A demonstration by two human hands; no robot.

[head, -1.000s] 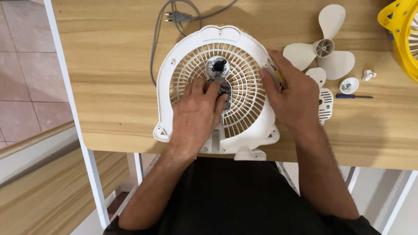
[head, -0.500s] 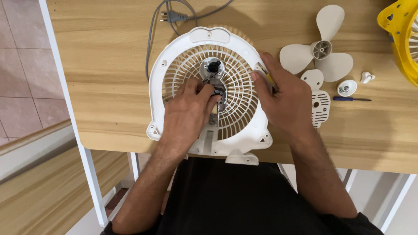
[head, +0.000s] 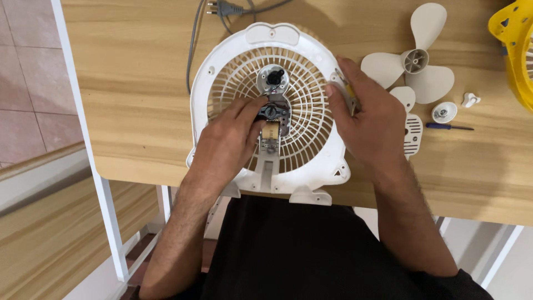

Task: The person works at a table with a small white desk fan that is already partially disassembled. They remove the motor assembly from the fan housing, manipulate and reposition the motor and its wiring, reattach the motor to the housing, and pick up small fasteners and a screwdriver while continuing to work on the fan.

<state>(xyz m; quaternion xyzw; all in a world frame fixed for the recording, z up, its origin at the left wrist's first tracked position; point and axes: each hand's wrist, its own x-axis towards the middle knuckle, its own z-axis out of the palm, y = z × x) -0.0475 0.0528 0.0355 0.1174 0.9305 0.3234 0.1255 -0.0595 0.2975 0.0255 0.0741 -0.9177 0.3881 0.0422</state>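
Note:
A white fan housing point(head: 222, 61) with a round grille lies flat on the wooden table point(head: 133, 100). At its centre sits the small motor point(head: 272, 114) with a copper coil and a dark shaft. My left hand point(head: 227, 144) rests on the grille, its fingertips touching the motor's left side. My right hand point(head: 369, 119) grips the housing's right rim, and a yellow-handled tool shows under its fingers.
A white three-blade propeller point(head: 413, 61) lies right of the housing, with a white cap point(head: 444, 112), a small white knob point(head: 471, 100) and a blue screwdriver point(head: 449, 126) beside it. A yellow fan part point(head: 513, 50) is at the far right. The grey cord and plug point(head: 222, 8) lie behind.
The housing has shifted slightly left and toward me in view. My left fingers have moved off the motor's top to its left side, uncovering the motor.

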